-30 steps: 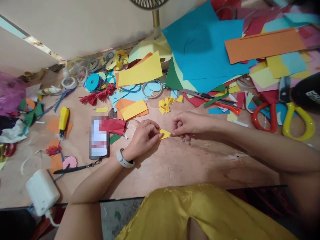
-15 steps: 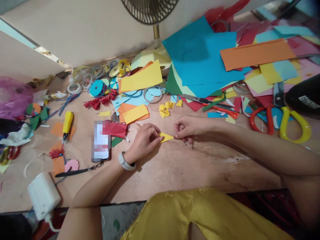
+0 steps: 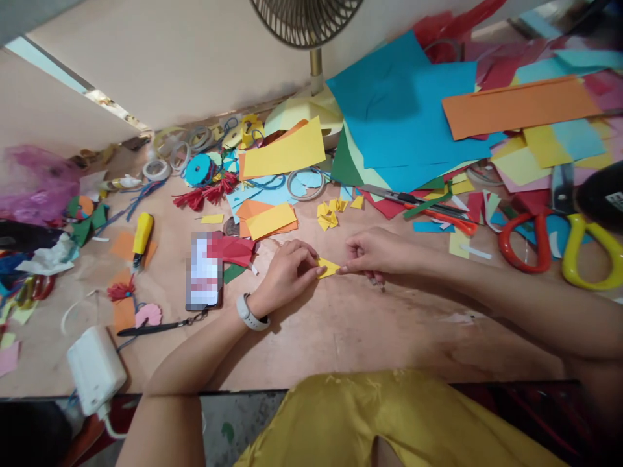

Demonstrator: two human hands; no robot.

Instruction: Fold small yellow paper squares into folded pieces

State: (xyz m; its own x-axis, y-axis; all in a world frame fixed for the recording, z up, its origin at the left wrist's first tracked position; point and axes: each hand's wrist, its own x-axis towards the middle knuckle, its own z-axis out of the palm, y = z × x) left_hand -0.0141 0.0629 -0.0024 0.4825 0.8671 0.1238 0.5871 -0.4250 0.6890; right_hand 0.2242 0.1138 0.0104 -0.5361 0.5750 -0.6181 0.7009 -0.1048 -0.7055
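Observation:
A small folded piece of yellow paper (image 3: 329, 266), pointed in outline, lies on the tabletop between my two hands. My left hand (image 3: 291, 271), with a light grey band at the wrist, pinches its left end between thumb and fingers. At the right corner, the thumb of my right hand (image 3: 368, 253) presses on the paper while the other fingers curl in. Something small and shiny shows below those curled fingers, too unclear to name. Just beyond my hands sits a little heap of folded yellow paper pieces (image 3: 331, 211).
A phone (image 3: 204, 272) lies left of my left hand, with a yellow-handled cutter (image 3: 143, 239) farther left. Big scissors (image 3: 525, 243) and a box cutter (image 3: 413, 200) lie to the right. Coloured paper sheets (image 3: 394, 110) and a fan (image 3: 309, 19) are at the back.
The whole view has shifted slightly, so things appear farther right. My right thumb is still at the paper's corner, and the yellow paper looks a little shorter between my hands.

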